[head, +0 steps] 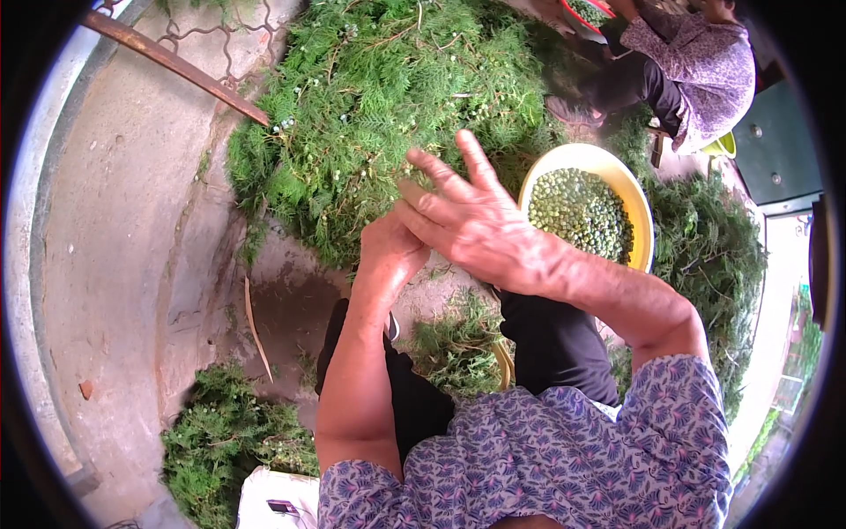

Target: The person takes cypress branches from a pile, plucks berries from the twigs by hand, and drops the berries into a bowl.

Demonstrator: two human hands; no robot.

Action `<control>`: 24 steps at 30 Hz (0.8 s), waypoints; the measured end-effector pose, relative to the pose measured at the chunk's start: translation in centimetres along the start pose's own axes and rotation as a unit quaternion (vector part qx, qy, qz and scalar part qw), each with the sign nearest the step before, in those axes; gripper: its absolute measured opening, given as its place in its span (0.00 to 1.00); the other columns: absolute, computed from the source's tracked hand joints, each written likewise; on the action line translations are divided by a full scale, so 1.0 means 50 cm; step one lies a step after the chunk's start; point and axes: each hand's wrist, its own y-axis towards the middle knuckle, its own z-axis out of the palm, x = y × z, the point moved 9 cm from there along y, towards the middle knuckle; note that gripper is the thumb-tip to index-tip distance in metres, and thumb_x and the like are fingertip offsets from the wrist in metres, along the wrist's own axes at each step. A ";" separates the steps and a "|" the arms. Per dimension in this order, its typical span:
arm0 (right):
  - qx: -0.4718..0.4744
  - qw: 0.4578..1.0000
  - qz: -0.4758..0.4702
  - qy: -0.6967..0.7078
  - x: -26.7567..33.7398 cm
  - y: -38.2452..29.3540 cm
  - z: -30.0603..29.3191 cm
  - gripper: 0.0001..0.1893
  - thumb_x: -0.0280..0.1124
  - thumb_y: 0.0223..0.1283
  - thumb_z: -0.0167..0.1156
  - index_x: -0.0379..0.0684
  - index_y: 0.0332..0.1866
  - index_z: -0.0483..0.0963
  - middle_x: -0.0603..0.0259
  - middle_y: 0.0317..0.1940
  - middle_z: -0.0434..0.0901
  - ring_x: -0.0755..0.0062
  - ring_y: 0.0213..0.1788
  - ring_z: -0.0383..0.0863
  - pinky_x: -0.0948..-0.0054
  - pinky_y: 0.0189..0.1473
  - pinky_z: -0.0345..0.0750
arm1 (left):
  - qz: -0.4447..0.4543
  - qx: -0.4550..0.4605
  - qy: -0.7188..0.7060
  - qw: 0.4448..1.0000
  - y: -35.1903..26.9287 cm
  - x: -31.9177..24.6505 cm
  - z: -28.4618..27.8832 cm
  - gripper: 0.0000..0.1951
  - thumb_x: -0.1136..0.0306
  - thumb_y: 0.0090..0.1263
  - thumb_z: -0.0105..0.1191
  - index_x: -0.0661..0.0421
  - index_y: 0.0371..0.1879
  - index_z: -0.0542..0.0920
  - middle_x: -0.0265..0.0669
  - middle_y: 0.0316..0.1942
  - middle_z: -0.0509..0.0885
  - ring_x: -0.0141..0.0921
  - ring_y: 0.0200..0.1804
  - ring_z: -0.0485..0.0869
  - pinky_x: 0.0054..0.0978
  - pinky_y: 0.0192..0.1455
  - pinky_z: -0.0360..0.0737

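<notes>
My left hand is curled in front of me, its fingertips partly hidden behind my right hand. Whether anything is inside it cannot be seen. My right hand, back upward, has its fingers spread and its lower fingers over or against the left hand; no held thing shows. Both are above the near edge of a large heap of green conifer branches bearing small pale bluish cones. Close to my right wrist stands a yellow plastic basin partly filled with small green cones.
Another person sits at the upper right near a red-rimmed basin. More branches lie at right, between my legs and lower left. A rusty metal bar juts toward the heap; a thin stick lies on concrete.
</notes>
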 end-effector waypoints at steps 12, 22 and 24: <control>-0.039 0.710 0.678 0.185 -0.314 -0.848 0.121 0.12 0.38 0.56 0.58 0.39 0.31 0.76 0.56 0.20 0.75 0.64 0.22 0.74 0.66 0.30 0.74 | -0.005 0.117 -0.010 0.993 -0.019 0.034 0.023 0.20 0.67 0.60 0.56 0.57 0.52 0.74 0.44 0.46 0.80 0.42 0.46 0.80 0.32 0.50 0.76; 0.025 0.611 0.789 -0.061 -0.219 -1.282 0.063 0.08 0.32 0.44 0.57 0.37 0.22 0.73 0.54 0.17 0.74 0.63 0.20 0.71 0.64 0.27 0.69 | 0.047 0.169 -0.012 0.984 -0.041 0.026 0.076 0.21 0.62 0.65 0.54 0.57 0.55 0.72 0.42 0.54 0.78 0.40 0.58 0.74 0.32 0.65 0.66; -0.155 0.588 0.735 0.301 -0.281 -1.072 0.208 0.07 0.30 0.45 0.56 0.37 0.24 0.71 0.57 0.18 0.73 0.66 0.21 0.71 0.66 0.27 0.69 | -0.014 0.190 -0.119 0.974 -0.037 0.034 0.081 0.22 0.60 0.67 0.51 0.55 0.58 0.70 0.41 0.57 0.75 0.41 0.60 0.72 0.35 0.65 0.66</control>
